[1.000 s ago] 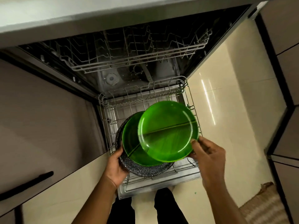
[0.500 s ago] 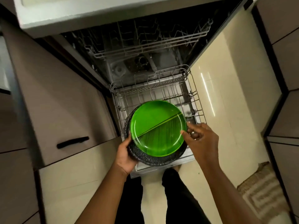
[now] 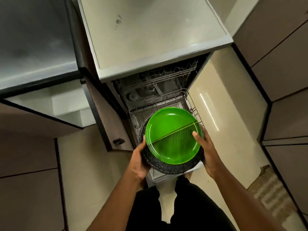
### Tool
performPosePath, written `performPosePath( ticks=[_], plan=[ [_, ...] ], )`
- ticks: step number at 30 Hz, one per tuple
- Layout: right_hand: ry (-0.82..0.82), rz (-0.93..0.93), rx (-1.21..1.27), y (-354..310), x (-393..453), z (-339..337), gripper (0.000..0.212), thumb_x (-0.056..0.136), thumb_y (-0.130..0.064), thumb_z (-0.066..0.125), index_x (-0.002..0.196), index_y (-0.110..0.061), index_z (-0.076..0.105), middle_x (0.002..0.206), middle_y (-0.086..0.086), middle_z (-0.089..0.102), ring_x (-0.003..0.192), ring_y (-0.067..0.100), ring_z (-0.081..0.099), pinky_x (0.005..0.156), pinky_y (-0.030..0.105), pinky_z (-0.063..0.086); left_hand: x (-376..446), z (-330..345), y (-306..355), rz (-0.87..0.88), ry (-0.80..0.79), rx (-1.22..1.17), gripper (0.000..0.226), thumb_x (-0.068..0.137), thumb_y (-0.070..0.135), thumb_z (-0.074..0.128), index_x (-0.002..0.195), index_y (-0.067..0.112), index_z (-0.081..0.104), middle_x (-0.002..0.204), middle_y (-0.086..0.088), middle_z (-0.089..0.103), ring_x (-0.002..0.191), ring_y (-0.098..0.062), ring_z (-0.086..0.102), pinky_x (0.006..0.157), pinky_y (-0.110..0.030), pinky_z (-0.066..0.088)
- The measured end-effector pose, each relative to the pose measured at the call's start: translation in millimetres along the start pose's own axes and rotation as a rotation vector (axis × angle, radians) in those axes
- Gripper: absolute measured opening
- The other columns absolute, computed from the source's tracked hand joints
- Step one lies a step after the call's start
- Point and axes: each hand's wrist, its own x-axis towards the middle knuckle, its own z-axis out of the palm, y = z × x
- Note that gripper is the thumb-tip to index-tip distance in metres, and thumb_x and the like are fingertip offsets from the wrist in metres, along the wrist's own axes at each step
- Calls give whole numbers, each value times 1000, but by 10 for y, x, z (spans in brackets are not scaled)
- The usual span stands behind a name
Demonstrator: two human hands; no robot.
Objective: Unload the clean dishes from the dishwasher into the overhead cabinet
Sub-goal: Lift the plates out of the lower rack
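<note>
I hold a stack of plates above the pulled-out lower rack [image 3: 194, 107] of the open dishwasher [image 3: 160, 87]. A bright green plate [image 3: 170, 130] with a ridge across its middle lies on top of a dark speckled plate [image 3: 168, 168]. At least one more green plate sits hidden between them. My left hand [image 3: 139, 161] grips the stack's left edge. My right hand [image 3: 207, 149] grips the right edge, thumb pressed on the green plate. The lower rack below looks empty where it shows.
A grey countertop [image 3: 150, 34] covers the dishwasher. A darker counter [image 3: 33, 47] lies to the left, with brown cabinet fronts and a black handle [image 3: 118, 141] below. Cream floor tiles [image 3: 221, 97] run to the right, brown cabinets beyond, a woven mat [image 3: 273, 194] at lower right.
The second green plate was set down onto the stack, and both hands now grip the stack. I have stood up, lifting the stack higher above the rack; the countertop came into view.
</note>
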Motion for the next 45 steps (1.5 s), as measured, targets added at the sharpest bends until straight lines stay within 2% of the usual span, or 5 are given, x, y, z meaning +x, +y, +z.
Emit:
performPosePath(
  ticks=[18,24,30,38,45],
  plan=[
    [9,-46,82,-285,-1285,353,84,59,-57,89,134,-53,50,144,2,53,128,27,55,110,59,39,-1471,-88,206,155,-141,122,42,93,45,53,115,15,73,119,-12,70,109,-28,67,100,-44,47],
    [-201,-70,160,-455,-1863,429,36,103,-40,40,129,-26,61,123,2,70,112,18,67,97,41,50,-1978,-328,-108,231,-71,35,48,89,43,56,127,14,65,126,-15,65,115,-31,63,102,-45,45],
    [-259,-57,47,-185,-2140,560,35,105,-23,40,138,-29,51,121,-6,67,93,-4,68,68,15,55,-2499,-670,-428,259,27,-21,41,92,39,53,115,8,69,108,-16,73,91,-30,72,85,-42,53],
    [-266,-82,-114,121,-2407,1299,35,102,-32,49,136,-42,54,136,0,61,119,21,62,99,50,52,-2954,-1505,-333,306,72,-67,40,94,38,51,112,9,72,114,-16,71,94,-30,72,86,-44,50],
    [-258,-41,-74,489,-2552,2333,34,97,-28,57,130,-31,61,129,7,66,118,26,64,105,53,46,-3272,-2463,209,309,50,20,48,92,51,49,121,17,68,121,-9,69,110,-25,66,101,-47,47]
  ],
)
